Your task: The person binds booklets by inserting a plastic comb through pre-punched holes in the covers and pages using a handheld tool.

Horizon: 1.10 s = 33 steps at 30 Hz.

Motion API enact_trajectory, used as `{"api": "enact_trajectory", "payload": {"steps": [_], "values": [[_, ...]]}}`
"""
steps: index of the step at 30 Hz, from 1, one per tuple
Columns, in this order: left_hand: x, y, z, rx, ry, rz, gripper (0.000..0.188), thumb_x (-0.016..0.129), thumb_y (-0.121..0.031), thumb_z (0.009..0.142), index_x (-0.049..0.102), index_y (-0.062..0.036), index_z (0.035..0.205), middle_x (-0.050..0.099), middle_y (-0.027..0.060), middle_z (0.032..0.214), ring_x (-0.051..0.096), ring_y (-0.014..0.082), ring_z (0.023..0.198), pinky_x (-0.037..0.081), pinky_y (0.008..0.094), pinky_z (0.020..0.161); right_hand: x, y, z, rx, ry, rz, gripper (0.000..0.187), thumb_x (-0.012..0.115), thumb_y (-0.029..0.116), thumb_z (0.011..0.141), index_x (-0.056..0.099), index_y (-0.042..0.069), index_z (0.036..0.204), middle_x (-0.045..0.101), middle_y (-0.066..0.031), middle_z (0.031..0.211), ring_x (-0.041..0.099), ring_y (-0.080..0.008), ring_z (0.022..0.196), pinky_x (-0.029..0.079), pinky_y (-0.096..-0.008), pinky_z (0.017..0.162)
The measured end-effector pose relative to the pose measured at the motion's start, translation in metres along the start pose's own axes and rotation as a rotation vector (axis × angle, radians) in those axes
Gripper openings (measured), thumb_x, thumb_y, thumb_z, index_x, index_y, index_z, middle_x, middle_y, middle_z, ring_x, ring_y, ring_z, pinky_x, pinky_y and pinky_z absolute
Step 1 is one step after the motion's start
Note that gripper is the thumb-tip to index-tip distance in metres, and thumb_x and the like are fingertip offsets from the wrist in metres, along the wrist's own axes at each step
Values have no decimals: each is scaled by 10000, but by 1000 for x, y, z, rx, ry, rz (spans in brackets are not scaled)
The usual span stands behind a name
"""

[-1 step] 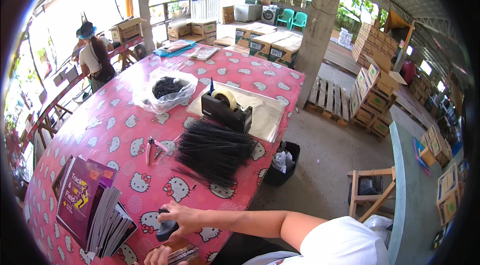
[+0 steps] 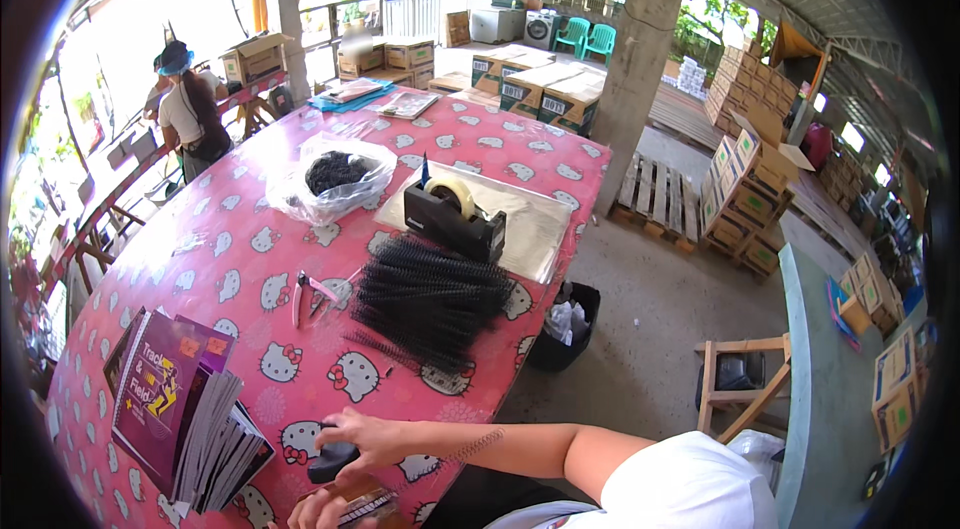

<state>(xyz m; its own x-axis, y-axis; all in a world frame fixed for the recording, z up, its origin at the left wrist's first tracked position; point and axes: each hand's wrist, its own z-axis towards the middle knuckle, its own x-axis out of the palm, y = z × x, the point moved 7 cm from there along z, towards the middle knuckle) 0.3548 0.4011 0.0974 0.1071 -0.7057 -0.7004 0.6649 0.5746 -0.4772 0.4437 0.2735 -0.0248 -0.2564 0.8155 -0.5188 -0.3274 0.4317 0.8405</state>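
Note:
My right hand (image 2: 362,441) curls over a black rounded object (image 2: 332,466) at the table's near edge; its kind is not clear. Just below, my left hand (image 2: 318,509) grips a brownish book (image 2: 366,507) with a row of pale marks along its edge, partly cut off by the lower rim. To the left lies a fanned stack of spiral notebooks (image 2: 160,394) with purple covers. Farther off is a heap of black plastic binding coils (image 2: 430,299). Pink-handled pliers (image 2: 299,299) rest left of the coils.
Behind the coils, a black tape dispenser (image 2: 455,219) stands on clear plastic sheets (image 2: 540,229). A plastic bag (image 2: 330,179) holds black material. A black bin (image 2: 568,334) stands beside the pink table (image 2: 250,349). A person (image 2: 188,114) works at the far left. Cartons (image 2: 555,94) stand beyond.

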Motion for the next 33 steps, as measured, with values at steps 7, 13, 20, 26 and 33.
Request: {"api": "enact_trajectory", "payload": {"steps": [7,13,20,26,33], "values": [[-22,36,-22,-159,-38,45,299,695,-352,731,628,-112,897,634,87,949,541,307,971,361,458,919,-8,36,-15,22,251,782,510,621,450,828,645,13,1092,598,-171,1133,537,-259,1069,385,-365,939],[-3,41,-23,-293,-142,45,237,800,-204,565,637,-160,732,603,-25,711,568,198,785,162,525,1042,-44,40,-17,-2,125,-16,569,678,548,696,711,50,970,626,-194,1087,585,-298,1008,423,-413,888],[-23,36,-33,-331,-247,195,293,817,-269,560,643,-165,773,616,-26,785,576,170,862,59,581,1069,-37,72,-2,-3,291,242,662,667,607,682,702,8,964,635,-177,1086,558,-276,1064,411,-383,914],[-27,43,-38,-313,-254,216,369,837,-276,534,652,-155,830,603,-11,760,573,184,858,52,537,1090,-33,72,16,60,286,-84,625,726,554,656,704,10,963,604,-243,1130,579,-322,1050,419,-395,924],[-29,47,-39,-360,-268,142,684,844,-260,539,541,-130,1139,592,-57,717,580,166,818,46,557,1090,-26,82,27,44,328,31,589,730,528,651,706,23,954,615,-213,1102,566,-286,1045,437,-392,881]]}}
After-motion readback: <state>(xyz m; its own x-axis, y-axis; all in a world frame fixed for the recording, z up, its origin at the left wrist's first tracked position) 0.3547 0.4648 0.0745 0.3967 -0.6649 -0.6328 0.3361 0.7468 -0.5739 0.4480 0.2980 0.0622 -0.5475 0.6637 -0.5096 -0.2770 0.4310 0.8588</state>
